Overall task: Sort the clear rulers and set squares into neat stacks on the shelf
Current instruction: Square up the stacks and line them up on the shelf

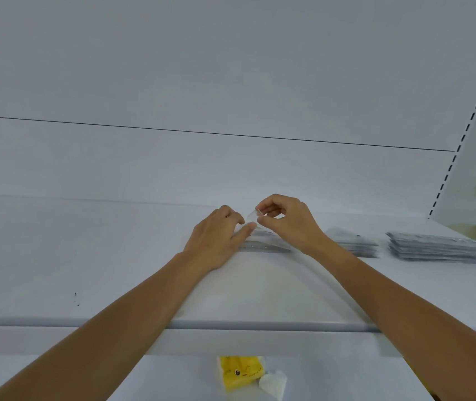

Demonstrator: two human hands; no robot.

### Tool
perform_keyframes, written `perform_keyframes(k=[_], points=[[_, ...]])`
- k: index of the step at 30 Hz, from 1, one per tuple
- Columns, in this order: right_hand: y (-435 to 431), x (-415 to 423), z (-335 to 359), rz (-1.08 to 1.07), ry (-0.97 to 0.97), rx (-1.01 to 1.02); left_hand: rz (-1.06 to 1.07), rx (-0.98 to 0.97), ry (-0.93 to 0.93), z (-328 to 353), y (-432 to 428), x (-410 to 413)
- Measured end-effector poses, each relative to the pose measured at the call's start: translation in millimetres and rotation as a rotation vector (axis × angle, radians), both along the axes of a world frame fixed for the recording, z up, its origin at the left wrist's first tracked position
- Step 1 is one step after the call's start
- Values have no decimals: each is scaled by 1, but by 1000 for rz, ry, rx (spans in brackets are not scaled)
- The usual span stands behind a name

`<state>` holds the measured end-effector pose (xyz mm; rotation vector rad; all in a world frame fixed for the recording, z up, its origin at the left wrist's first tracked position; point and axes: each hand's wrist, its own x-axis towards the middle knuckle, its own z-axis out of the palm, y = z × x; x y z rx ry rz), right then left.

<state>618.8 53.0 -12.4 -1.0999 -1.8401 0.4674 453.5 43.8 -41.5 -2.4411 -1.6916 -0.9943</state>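
A low stack of clear set squares [265,246] lies on the white shelf [101,256] between my two hands. My left hand [219,237] rests on the stack's left end, fingers stretched toward its top. My right hand [284,219] pinches the raised corner of a clear set square [251,217] between thumb and fingertips, just above the stack. To the right sit a small pile of clear pieces [352,244] and a taller, wider stack of clear rulers [444,248].
The shelf's back panel rises right behind the hands. A slotted upright [468,123] stands at the right. The shelf's front edge [259,325] crosses under my forearms. Below it lie a yellow packet [239,371] and a white scrap [272,383].
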Motion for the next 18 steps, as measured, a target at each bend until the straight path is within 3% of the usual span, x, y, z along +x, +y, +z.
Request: perform_keyframes(k=[7, 13, 18], points=[[-6, 5, -10, -71, 97, 14, -92, -25, 51, -1, -2, 1], [-4, 10, -5, -324, 237, 213, -59, 12, 44, 3, -1, 2], [-4, 17, -9, -355, 290, 219, -63, 109, 229, 5, -1, 4]])
